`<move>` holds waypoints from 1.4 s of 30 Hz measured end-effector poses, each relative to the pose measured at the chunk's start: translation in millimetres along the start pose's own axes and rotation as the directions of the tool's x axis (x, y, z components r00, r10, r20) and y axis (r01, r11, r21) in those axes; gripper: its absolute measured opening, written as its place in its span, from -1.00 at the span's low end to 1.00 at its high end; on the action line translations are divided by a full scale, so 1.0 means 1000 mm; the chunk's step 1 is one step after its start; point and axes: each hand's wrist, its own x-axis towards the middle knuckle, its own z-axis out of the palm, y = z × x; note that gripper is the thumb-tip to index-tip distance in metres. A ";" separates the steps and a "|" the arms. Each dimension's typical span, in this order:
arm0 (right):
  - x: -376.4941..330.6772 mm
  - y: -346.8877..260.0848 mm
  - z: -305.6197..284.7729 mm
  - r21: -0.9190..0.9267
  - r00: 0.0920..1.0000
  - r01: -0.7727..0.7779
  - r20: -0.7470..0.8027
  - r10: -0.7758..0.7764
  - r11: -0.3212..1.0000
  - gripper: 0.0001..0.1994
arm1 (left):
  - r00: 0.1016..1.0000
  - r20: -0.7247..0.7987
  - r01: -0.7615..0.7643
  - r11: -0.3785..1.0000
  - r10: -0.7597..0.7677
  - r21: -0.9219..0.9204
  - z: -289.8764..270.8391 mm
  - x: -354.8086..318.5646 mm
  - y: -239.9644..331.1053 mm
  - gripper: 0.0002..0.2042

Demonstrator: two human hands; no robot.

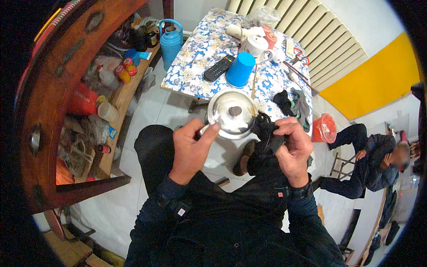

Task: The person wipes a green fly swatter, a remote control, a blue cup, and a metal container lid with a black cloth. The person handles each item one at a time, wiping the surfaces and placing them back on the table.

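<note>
A round, shiny metal pot with a lid (232, 115) and a dark knob is in front of me, at the table's near edge. My left hand (194, 149) is closed at its near left rim, thumb and fingers pinching there. The fingers hide what part of it they grip. My right hand (294, 149) is closed on a bunched black cloth (268, 135), right beside the pot. A dark loop at the cloth's top lies against the pot's right side; whether the two are joined I cannot tell. The pot's underside is hidden.
On the flower-patterned table (195, 49) are a blue cup (240, 70), a remote control (219, 68), a white mug (254, 46) and dark cloths (300, 107). A blue jug (171, 44) and cluttered shelf (126, 100) stand left. Right are a red bin (324, 128) and a seated person (378, 155).
</note>
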 end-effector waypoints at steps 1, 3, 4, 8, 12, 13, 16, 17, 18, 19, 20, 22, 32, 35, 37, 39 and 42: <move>0.002 0.000 -0.001 0.038 1.000 0.008 -0.012 -0.008 0.999 -0.78 | 1.000 -0.012 0.008 1.000 -0.008 -0.025 0.006 0.007 0.000 -0.57; 0.006 0.000 -0.005 0.010 0.999 -0.021 -0.028 0.021 1.000 -0.79 | 1.000 -0.005 0.014 0.994 -0.014 -0.108 0.017 0.017 -0.001 -0.54; 0.008 0.000 -0.008 -0.004 0.998 -0.050 -0.036 0.050 0.999 -0.80 | 1.000 0.017 0.011 0.989 -0.009 -0.150 0.023 0.020 -0.002 -0.55; 0.014 0.002 -0.014 -0.025 0.989 -0.071 -0.131 0.068 0.997 -0.79 | 0.998 0.052 -0.026 0.983 0.036 -0.184 0.048 0.032 -0.008 -0.56; 0.023 -0.001 -0.013 -0.069 0.996 -0.007 -0.094 0.000 0.998 -0.77 | 0.999 0.052 -0.001 0.991 0.008 -0.133 0.066 0.038 -0.014 -0.57; 0.028 -0.002 -0.011 -0.067 0.999 0.019 -0.050 -0.022 0.998 -0.76 | 0.999 0.053 0.016 0.995 -0.011 -0.094 0.068 0.039 -0.015 -0.57; 0.051 -0.007 0.000 -0.130 0.995 0.097 0.051 -0.091 0.987 -0.76 | 0.999 0.044 -0.001 0.998 0.003 -0.059 0.074 0.040 -0.017 -0.65; 0.060 -0.009 0.005 -0.162 0.986 0.157 0.087 -0.145 0.974 -0.76 | 0.999 0.039 -0.016 0.998 0.019 -0.060 0.075 0.040 -0.018 -0.68; 0.070 -0.010 0.011 -0.211 0.976 0.196 0.137 -0.170 0.958 -0.73 | 0.998 0.057 -0.011 0.996 0.016 -0.083 0.076 0.041 -0.019 -0.75; 0.080 -0.010 0.020 -0.249 0.954 0.279 0.181 -0.239 0.927 -0.72 | 0.997 0.076 -0.006 0.994 0.014 -0.108 0.077 0.041 -0.021 -0.81; 0.090 -0.010 0.028 -0.289 0.925 0.360 0.232 -0.300 0.887 -0.71 | 0.995 0.096 0.000 0.991 0.012 -0.134 0.078 0.041 -0.022 -0.87; 0.100 -0.009 0.042 -0.396 0.880 0.454 0.342 -0.331 0.798 -0.68 | 0.990 0.080 -0.110 0.991 0.116 -0.077 0.080 0.041 -0.024 -0.87; 0.076 -0.007 -0.001 -0.447 0.862 0.458 0.436 -0.259 0.769 -0.64 | 0.996 0.070 -0.038 0.986 0.050 -0.165 0.081 0.035 -0.023 -0.84; 0.074 -0.012 -0.003 -0.523 0.879 0.427 0.431 -0.204 0.738 -0.64 | 0.995 0.095 -0.030 0.992 0.042 -0.122 0.079 0.034 -0.023 -0.82; 0.078 -0.013 0.006 -0.444 0.877 0.422 0.421 -0.231 0.790 -0.64 | 0.990 0.107 -0.085 0.992 0.096 -0.097 0.078 0.034 -0.025 -0.86; 0.085 -0.011 0.022 -0.316 0.835 0.473 0.459 -0.304 0.823 -0.67 | 0.971 0.101 -0.210 0.974 0.218 -0.083 0.079 0.036 -0.030 -0.88; 0.093 -0.007 0.035 -0.254 0.788 0.525 0.507 -0.350 0.812 -0.72 | 0.944 0.023 -0.320 0.930 0.329 -0.179 0.082 0.037 -0.033 -0.86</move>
